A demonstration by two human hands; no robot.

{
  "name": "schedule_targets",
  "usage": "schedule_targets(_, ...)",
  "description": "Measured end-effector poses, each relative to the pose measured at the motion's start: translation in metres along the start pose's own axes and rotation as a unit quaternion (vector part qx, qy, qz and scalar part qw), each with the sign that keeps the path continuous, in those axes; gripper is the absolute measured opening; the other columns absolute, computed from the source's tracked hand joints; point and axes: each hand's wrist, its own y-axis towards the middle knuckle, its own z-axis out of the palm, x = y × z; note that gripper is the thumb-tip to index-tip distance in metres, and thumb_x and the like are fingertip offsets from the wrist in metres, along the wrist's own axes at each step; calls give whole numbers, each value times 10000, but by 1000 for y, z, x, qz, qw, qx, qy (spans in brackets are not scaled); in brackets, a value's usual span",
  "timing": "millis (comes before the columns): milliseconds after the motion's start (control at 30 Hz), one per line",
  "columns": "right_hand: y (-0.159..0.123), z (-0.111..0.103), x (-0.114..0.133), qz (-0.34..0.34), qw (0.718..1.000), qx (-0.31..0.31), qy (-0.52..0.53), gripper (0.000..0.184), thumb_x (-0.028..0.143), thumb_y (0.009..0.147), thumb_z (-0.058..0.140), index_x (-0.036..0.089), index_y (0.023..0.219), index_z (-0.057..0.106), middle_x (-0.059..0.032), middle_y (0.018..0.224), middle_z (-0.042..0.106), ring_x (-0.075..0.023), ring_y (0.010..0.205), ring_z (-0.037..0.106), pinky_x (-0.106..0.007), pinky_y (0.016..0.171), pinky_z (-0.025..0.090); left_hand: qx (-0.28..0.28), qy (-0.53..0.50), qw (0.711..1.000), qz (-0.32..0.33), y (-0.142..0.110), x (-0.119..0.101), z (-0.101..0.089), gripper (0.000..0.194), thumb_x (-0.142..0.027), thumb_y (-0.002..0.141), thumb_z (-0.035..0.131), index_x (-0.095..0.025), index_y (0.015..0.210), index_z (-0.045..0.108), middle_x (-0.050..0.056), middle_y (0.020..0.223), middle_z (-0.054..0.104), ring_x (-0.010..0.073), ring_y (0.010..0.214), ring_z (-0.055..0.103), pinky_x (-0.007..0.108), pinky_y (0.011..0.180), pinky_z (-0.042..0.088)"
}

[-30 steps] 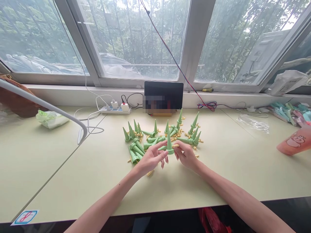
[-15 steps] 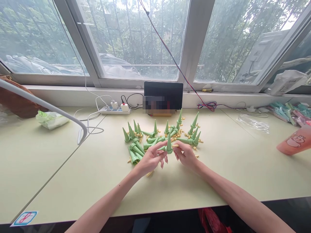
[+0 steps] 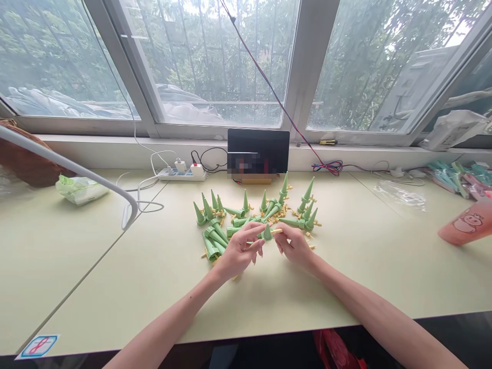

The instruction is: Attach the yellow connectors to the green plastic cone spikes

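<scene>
A smooth, matte green plastic spike (image 3: 267, 232), tapering to a point above a collared base, is held up over the pale yellow-green, satin-looking tabletop (image 3: 154, 287), in front of the pile. The left hand (image 3: 239, 249) has it between thumb and fingers, only narrowly parted around the base, the other fingers loosely curled. The right hand (image 3: 294, 246) is closed in a pinch on a slim yellow stem (image 3: 277, 231) that sticks out from the side of that base; it looks like hard plastic, though at this size I can't be sure how it joins the green part.

Just beyond the hands lie more green spikes (image 3: 217, 233), some upright on their wide ends, others on their sides, showing ribbed round collars. Small yellow fittings (image 3: 282, 211), stubby and tube-like, are scattered among them. Behind the pile, a glossy dark flat screen (image 3: 265, 151) leans on a brown stand (image 3: 257, 179). Far to the right, a translucent reddish cup (image 3: 465, 224) with a cartoon figure stands tilted in view.
</scene>
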Motion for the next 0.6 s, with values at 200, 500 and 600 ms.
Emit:
schedule_targets(200,0,0,1,6,1000,4,-3,359,430,1050,388,233,755,440,33,553,484,-135,467,440,-269,489,372,-6,35,999,12,-1,1,-2,352,-359,959,598,-277,1293,674,84,1182,539,68,639,607,187,481,551)
schedule_targets(500,-2,1,1,15,1000,5,-6,360,426,1046,403,237,739,421,41,536,454,-132,453,425,-267,470,343,-37,94,994,40,-2,-3,1,318,-327,978,545,-300,1252,704,87,1229,533,54,611,584,193,472,545)
schedule_targets(600,-3,2,1,17,1000,7,-13,359,428,1045,400,234,745,431,44,535,440,-131,452,417,-263,462,329,-49,109,992,50,-3,-4,2,309,-322,979,526,-288,1208,731,94,1251,534,55,607,579,204,475,556)
